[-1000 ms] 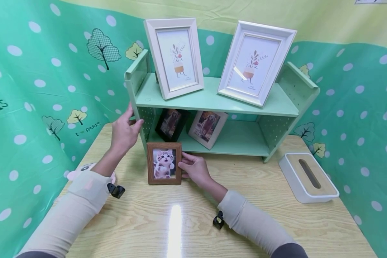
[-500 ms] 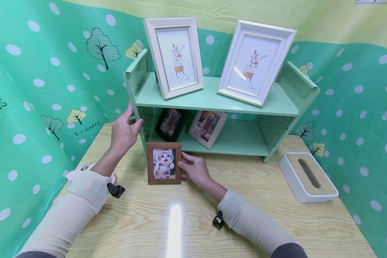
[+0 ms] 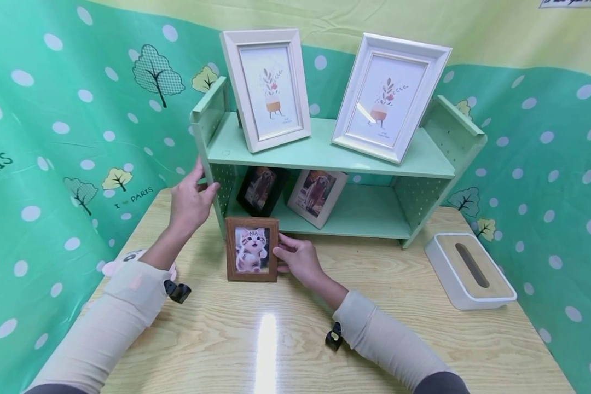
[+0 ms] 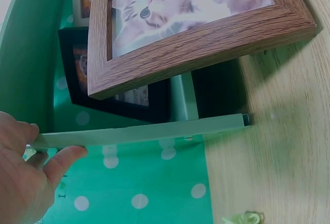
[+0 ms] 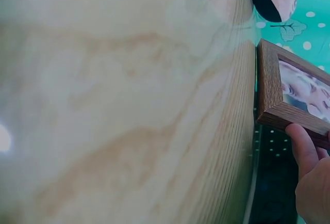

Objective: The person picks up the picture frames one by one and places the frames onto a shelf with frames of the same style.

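Observation:
A brown wooden picture frame (image 3: 232, 249) with a kitten photo stands on the table in front of the shelf's left end. At its right edge my right hand (image 3: 297, 260) pinches it, thumb toward the front; the other fingers are partly hidden behind. My left hand (image 3: 189, 202) holds the left side panel of the green two-tier shelf (image 3: 320, 148), thumb by its front edge. In the left wrist view, the thumb and fingers of this hand (image 4: 26, 167) lie on either side of the panel edge. The right wrist view shows my thumb against the frame's (image 5: 270, 79) edge.
Two large white picture frames (image 3: 231, 71) (image 3: 357, 87) stand on the top tier. Below are a black picture frame (image 3: 276, 189) and a pale one (image 3: 332, 200), both tilted. A tissue box (image 3: 453, 257) sits at right. A pink-and-white object (image 3: 113, 267) is half hidden by my left forearm.
The brown frame has shifted and turned very slightly within my right hand's pinch. My left hand stays on the shelf panel.

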### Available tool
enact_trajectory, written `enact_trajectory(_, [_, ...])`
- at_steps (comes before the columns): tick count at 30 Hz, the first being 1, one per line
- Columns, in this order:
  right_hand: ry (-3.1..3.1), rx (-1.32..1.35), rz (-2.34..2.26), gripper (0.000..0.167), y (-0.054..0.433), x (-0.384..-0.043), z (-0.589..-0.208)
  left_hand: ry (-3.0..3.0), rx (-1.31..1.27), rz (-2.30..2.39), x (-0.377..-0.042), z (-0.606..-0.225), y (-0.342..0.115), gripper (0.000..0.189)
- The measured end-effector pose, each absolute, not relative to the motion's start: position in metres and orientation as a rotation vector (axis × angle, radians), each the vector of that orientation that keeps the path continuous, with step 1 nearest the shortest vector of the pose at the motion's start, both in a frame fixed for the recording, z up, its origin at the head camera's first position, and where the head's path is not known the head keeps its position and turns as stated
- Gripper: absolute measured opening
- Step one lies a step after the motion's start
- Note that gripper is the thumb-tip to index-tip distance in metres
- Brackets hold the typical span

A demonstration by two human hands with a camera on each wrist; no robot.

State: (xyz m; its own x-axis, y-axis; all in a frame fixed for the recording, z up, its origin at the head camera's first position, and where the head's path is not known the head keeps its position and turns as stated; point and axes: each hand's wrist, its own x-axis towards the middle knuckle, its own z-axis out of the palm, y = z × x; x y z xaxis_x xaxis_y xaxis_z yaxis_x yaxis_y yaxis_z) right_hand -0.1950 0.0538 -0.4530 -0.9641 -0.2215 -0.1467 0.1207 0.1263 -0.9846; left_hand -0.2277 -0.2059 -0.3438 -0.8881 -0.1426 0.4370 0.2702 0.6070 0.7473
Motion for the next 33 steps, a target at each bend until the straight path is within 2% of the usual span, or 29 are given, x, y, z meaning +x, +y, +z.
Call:
enact_trajectory(14, [2.089,-0.050,-1.955,0.049,0.063,-0.190,-0.446,-2.370,-0.113,-1.207,-0.230,-0.346,-0.206,0.078])
enact_trajectory(33, [2.101,0.034,-2.015,0.050,0.098,-0.186,-0.431,-2.368,-0.118,-1.207,-0.230,-0.346,-0.207,0.076])
